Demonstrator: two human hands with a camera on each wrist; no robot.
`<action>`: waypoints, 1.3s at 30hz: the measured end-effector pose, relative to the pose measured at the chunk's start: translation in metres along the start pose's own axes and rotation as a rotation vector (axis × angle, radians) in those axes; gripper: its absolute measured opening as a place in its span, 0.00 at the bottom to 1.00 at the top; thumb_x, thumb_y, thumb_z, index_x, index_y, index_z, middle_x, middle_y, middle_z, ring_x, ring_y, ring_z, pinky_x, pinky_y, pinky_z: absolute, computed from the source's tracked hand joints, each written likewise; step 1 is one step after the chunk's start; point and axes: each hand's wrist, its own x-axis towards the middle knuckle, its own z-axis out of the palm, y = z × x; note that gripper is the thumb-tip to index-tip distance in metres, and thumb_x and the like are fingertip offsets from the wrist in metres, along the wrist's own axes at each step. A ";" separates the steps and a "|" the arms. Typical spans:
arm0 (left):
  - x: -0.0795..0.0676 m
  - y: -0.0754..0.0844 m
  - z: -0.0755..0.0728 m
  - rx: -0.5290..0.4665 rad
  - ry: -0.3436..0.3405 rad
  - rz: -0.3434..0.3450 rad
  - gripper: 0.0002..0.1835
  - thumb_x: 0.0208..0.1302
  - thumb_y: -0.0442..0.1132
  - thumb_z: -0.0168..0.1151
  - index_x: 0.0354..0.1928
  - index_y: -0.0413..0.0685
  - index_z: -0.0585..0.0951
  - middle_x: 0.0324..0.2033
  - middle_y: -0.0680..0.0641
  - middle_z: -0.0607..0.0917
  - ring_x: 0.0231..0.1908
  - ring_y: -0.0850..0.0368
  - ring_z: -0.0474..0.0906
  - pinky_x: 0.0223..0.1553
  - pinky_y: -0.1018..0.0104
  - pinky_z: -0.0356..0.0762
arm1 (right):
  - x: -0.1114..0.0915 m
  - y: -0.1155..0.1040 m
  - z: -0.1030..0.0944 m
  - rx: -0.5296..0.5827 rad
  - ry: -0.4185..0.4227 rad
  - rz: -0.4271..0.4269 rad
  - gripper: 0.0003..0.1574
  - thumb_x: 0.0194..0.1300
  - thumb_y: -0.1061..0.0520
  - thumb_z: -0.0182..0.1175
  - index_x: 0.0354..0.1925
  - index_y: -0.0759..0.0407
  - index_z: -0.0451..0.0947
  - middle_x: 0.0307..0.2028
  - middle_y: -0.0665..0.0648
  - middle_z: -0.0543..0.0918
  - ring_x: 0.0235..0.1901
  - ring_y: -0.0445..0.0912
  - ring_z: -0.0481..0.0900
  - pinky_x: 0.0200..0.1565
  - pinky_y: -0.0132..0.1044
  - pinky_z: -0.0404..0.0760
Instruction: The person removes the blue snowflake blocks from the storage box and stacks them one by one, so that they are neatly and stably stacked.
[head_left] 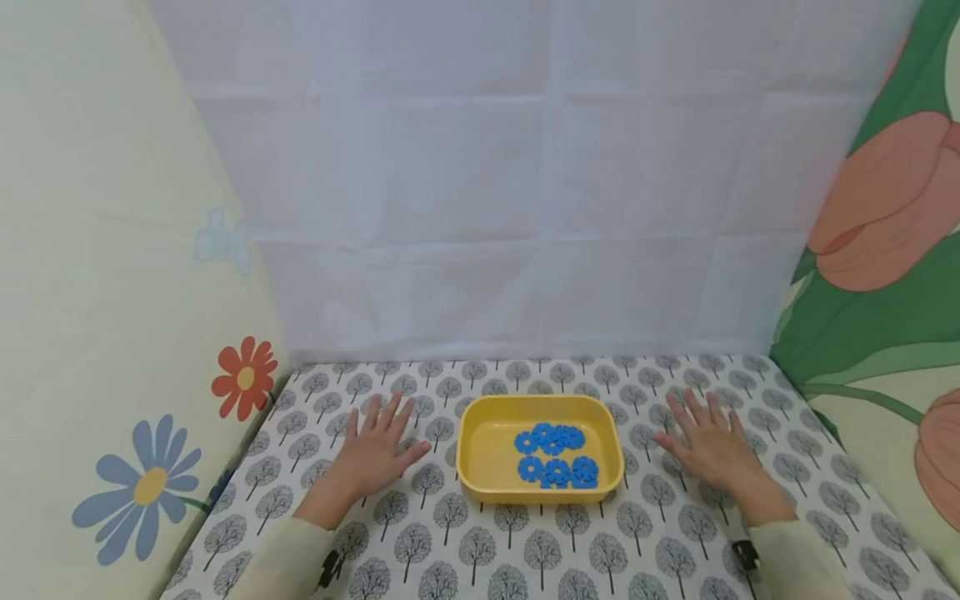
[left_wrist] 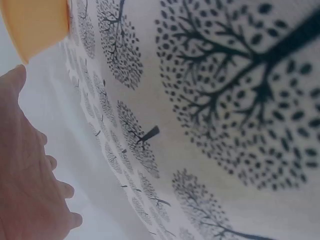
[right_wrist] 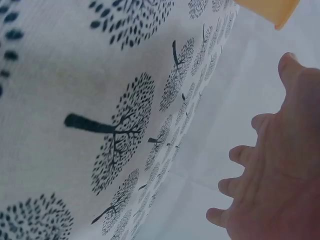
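A yellow rectangular tray stands on the cloth-covered table between the two hands. Several blue flower-shaped pieces lie in it, mostly toward its right half, some overlapping. To the tray's left is the left hand, palm down, its fingers straight and spread. The right hand is held the same way to the right of the tray, fingers fanned out. Neither hand holds anything. Each wrist view shows its hand's outstretched fingers, with a corner of the tray at the top.
A white tablecloth printed with grey trees covers the table. Behind it hangs a creased white sheet. Flower-patterned panels flank the table, the left panel pale with daisies, the right panel with large tulips.
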 end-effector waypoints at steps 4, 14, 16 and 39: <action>0.001 0.003 -0.001 -0.008 -0.010 0.000 0.46 0.73 0.67 0.46 0.80 0.46 0.50 0.79 0.37 0.46 0.77 0.30 0.34 0.71 0.29 0.28 | 0.000 -0.004 0.003 -0.010 -0.005 0.002 0.54 0.75 0.27 0.42 0.79 0.63 0.50 0.77 0.73 0.46 0.75 0.74 0.38 0.69 0.74 0.36; 0.004 0.016 -0.001 -0.044 0.006 0.037 0.45 0.74 0.67 0.45 0.80 0.46 0.51 0.79 0.39 0.45 0.78 0.33 0.35 0.72 0.31 0.32 | 0.002 -0.015 0.006 0.021 0.028 -0.014 0.53 0.75 0.28 0.45 0.79 0.62 0.50 0.77 0.73 0.47 0.75 0.73 0.38 0.69 0.74 0.39; 0.006 0.020 -0.001 -0.047 0.019 0.044 0.45 0.74 0.67 0.45 0.80 0.45 0.51 0.79 0.39 0.45 0.78 0.34 0.36 0.73 0.33 0.32 | 0.002 -0.017 0.006 0.024 0.031 -0.020 0.52 0.75 0.29 0.45 0.79 0.61 0.51 0.77 0.73 0.47 0.75 0.73 0.39 0.69 0.74 0.39; 0.017 0.061 -0.008 -0.210 0.152 0.104 0.40 0.61 0.55 0.67 0.72 0.47 0.68 0.66 0.38 0.73 0.67 0.37 0.65 0.63 0.28 0.60 | 0.014 -0.047 -0.001 0.238 0.045 -0.018 0.43 0.78 0.36 0.47 0.77 0.60 0.57 0.69 0.72 0.67 0.61 0.66 0.73 0.55 0.65 0.75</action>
